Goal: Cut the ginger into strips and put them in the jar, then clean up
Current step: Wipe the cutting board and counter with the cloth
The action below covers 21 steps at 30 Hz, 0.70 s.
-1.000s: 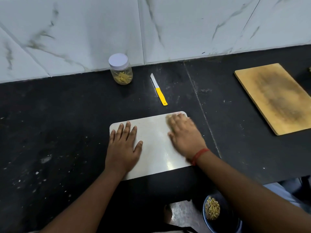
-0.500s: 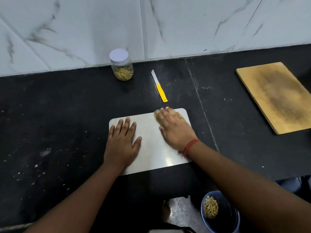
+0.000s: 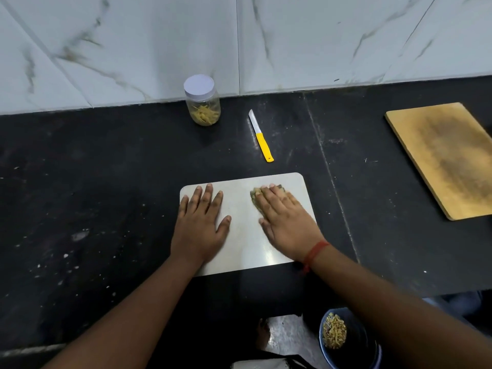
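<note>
On a black speckled counter [image 3: 93, 209] backed by a white marbled wall [image 3: 133, 43], the left hand [image 3: 199, 225] lies flat, fingers straight, on the white cutting board [image 3: 245, 235]. The right hand [image 3: 286, 222] presses a scrubbing pad [image 3: 256, 199] there with straight fingers. Far back stand the lidded jar [image 3: 203, 101] of ginger strips [image 3: 205, 115] and, right of it, a yellow-handled knife [image 3: 261, 137].

The right hand [image 3: 286, 222], flat over a small greenish-brown scrubbing pad [image 3: 257, 199], now lies at the far right part of the pale rectangular cutting board [image 3: 243, 235], back to the right from its spot half a second ago near the board's far edge at the middle.
</note>
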Each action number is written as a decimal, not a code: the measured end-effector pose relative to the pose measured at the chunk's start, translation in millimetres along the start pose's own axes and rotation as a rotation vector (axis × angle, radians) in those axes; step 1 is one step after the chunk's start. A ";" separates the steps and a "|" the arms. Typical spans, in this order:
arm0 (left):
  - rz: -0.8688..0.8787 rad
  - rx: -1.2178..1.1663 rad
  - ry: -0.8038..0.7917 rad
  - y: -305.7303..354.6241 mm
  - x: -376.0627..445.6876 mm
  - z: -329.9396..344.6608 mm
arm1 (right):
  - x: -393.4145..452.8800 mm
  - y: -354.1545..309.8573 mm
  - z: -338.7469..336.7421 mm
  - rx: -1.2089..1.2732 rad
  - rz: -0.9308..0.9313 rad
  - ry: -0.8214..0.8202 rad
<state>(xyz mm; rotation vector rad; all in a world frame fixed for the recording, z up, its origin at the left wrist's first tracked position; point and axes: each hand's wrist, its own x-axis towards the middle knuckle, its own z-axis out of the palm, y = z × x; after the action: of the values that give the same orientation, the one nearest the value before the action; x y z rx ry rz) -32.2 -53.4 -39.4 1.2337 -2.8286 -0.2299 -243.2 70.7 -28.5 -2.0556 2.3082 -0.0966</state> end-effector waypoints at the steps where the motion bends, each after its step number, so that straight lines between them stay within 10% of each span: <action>1: -0.002 -0.002 -0.002 -0.1 0.1 0.6 | -0.6 8.6 -0.3 0.009 0.065 0.027; 3: -0.005 -0.015 -0.001 0.8 0.5 0.9 | -1.1 10.0 -4.0 0.029 0.330 0.083; 7: 0.000 -0.016 0.006 0.9 0.0 0.9 | -16.7 -5.9 -0.5 -0.026 -0.100 0.003; 11: -0.008 -0.017 0.002 0.7 0.4 0.9 | -14.8 9.5 -6.7 0.031 0.321 0.054; 15: -0.001 -0.019 -0.006 0.1 -0.3 -0.7 | -32.5 -4.2 -1.2 -0.028 -0.108 -0.020; 19: -0.016 -0.032 -0.004 1.6 0.4 0.1 | -29.4 18.0 -8.0 -0.012 0.241 0.014; 21: -0.016 -0.027 -0.004 0.7 -0.5 1.1 | -39.5 2.1 -3.4 -0.010 0.097 -0.010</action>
<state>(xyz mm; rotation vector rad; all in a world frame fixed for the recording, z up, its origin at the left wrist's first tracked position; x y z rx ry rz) -32.5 -52.4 -40.4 1.2520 -2.8100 -0.2705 -241.0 110.2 -25.5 -1.9394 2.4021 -0.0710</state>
